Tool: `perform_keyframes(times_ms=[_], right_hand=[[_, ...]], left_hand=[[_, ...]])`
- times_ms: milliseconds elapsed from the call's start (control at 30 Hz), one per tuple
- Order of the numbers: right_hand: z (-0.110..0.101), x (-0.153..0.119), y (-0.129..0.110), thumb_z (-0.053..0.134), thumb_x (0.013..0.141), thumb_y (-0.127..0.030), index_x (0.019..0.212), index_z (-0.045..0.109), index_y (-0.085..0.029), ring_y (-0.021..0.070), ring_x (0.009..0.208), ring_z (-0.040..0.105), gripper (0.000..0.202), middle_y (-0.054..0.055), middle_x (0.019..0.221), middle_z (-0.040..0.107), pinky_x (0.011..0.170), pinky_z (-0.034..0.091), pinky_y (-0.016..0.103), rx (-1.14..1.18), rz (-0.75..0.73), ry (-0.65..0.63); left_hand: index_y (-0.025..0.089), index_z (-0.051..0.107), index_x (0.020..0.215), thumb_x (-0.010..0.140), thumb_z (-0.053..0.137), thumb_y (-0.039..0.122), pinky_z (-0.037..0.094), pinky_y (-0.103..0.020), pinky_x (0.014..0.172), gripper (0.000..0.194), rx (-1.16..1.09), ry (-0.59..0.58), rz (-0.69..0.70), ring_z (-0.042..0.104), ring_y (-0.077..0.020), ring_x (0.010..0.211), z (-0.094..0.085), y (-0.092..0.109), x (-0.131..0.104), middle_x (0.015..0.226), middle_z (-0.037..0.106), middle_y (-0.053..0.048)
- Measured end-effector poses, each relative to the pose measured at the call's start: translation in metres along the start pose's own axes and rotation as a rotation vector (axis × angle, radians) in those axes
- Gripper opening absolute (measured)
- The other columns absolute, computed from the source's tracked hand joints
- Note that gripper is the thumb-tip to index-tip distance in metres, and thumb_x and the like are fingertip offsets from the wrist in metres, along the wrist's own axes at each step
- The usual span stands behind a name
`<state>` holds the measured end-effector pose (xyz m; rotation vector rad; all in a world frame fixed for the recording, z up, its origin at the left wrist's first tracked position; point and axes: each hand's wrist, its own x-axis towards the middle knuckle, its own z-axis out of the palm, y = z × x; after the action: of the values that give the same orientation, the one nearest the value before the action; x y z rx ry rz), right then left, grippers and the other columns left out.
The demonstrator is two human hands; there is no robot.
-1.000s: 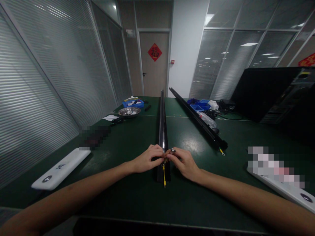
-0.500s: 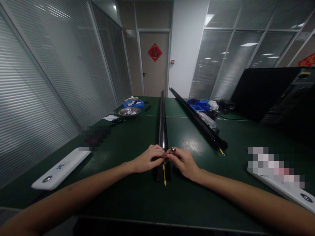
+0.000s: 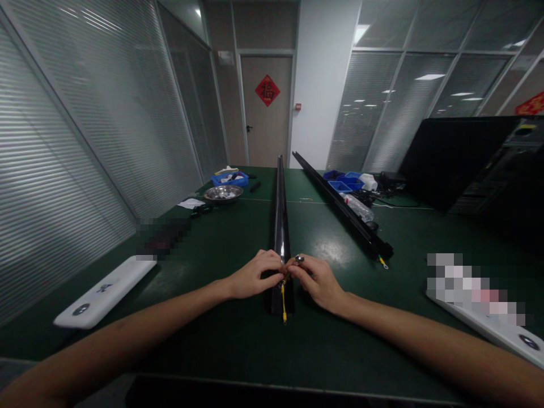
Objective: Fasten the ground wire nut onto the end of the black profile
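A long black channel-shaped rail (image 3: 279,215) lies lengthwise on the green table, its near end towards me. My left hand (image 3: 259,274) and my right hand (image 3: 317,279) meet over this near end, with fingertips pinched close together. What they pinch is small and hidden by the fingers. Just below them, a short yellow wire (image 3: 284,300) with a terminal at its tip hangs along the rail. A shiny metal ring-like piece (image 3: 299,259) shows at my right index finger.
To the right lies a second black rail (image 3: 344,209) with a yellow-green wire (image 3: 383,262). Farther back are a metal bowl (image 3: 223,194), a blue tray (image 3: 230,179), blue bins (image 3: 340,187) and a plastic bottle (image 3: 359,208). White devices (image 3: 104,292) flank my arms. The table's near edge (image 3: 255,383) runs below.
Almost nothing differs. Both hands stay at the rail's near end, with only a very slight shift of the fingers and the yellow wire.
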<state>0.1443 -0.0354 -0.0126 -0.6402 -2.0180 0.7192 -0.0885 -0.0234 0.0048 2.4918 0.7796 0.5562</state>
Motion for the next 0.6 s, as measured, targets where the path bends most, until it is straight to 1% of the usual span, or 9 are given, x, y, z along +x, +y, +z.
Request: perform_keyframes(times_ms=[67,233,367,600], right_hand=[[-0.0003,0.0005,-0.0016,0.053,0.107,-0.033,0.101,0.073,-0.019,0.0158,0.071,0.063,0.024,0.003,0.085,0.068,0.071,0.051,0.027,-0.002,-0.011,0.009],[-0.0005,0.0003,-0.0002,0.056,0.105,-0.031,0.099,0.071,-0.018,0.0143,0.068,0.061,0.020,0.001,0.083,0.067,0.069,0.049,0.026,0.005,-0.010,0.023],[-0.0005,0.0002,0.0004,0.057,0.105,-0.033,0.096,0.070,-0.017,0.0147,0.071,0.062,0.022,0.001,0.082,0.066,0.068,0.048,0.025,0.003,-0.005,0.011],[-0.0016,0.0006,-0.0020,0.059,0.104,-0.035,0.098,0.070,-0.017,0.0140,0.067,0.061,0.022,0.001,0.082,0.067,0.065,0.049,0.025,0.004,0.010,-0.002]], left_hand=[[0.022,0.069,0.107,0.104,0.052,0.033,0.034,-0.037,0.102,0.020,0.004,0.023,0.005,0.057,-0.0231,0.111,0.0005,-0.0005,-0.0004,0.109,0.069,-0.005],[0.021,0.068,0.105,0.102,0.057,0.030,0.032,-0.037,0.104,0.015,-0.010,0.078,0.006,0.059,-0.0224,0.111,0.0013,-0.0015,-0.0017,0.109,0.069,-0.004],[0.022,0.068,0.106,0.101,0.060,0.029,0.031,-0.037,0.105,0.012,-0.016,0.110,-0.013,0.060,-0.0211,0.109,0.0029,-0.0042,-0.0027,0.107,0.069,-0.003],[0.021,0.069,0.105,0.102,0.059,0.033,0.032,-0.037,0.103,0.016,-0.022,0.091,-0.038,0.060,-0.0215,0.108,0.0022,-0.0034,-0.0018,0.105,0.069,-0.004]])
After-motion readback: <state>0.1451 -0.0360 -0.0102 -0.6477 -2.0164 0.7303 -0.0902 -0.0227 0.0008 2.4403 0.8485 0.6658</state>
